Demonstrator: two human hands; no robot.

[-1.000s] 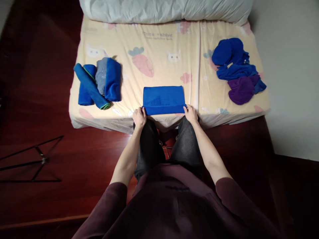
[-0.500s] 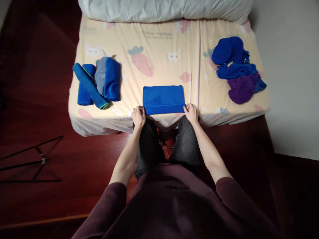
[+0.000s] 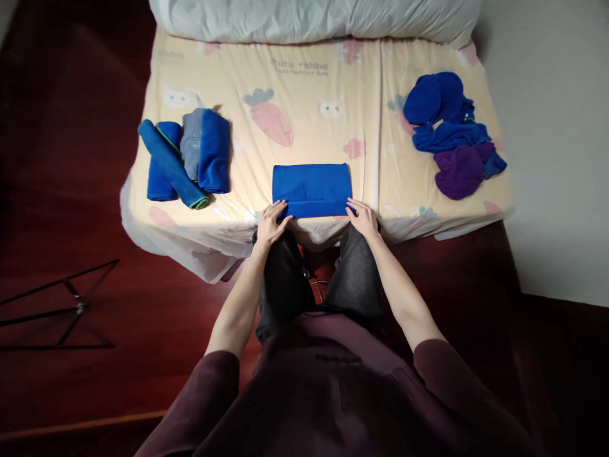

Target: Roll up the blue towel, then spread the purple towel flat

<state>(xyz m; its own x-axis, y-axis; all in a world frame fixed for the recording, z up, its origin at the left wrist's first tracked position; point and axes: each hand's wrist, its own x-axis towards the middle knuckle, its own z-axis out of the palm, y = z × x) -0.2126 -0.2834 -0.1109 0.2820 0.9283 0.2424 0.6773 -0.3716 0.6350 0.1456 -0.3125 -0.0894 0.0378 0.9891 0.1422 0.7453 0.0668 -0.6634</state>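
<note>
A blue cloth [image 3: 311, 181], which looks like a towel, lies flat at the bed's near edge with a folded strip along its near side. My left hand [image 3: 272, 223] rests on the near left corner, fingers stretched over the strip and thumb apart. At the opposite end, my right hand [image 3: 362, 219] touches the near right corner with its fingertips, the fingers extended and slightly spread. Neither hand is closed around the cloth.
On the left of the bed [image 3: 314, 95] lie several rolled cloths [image 3: 214, 152], blue and grey. Crumpled blue cloths [image 3: 435, 98] and a purple cloth [image 3: 459, 171] are heaped at the right. A black tripod stand [image 3: 78, 308] is on the floor at left.
Both hands have loosened from a pinch at the cloth's near corners and moved slightly inward onto the folded strip. Bed sheet fabric at the left front now hangs lower.
</note>
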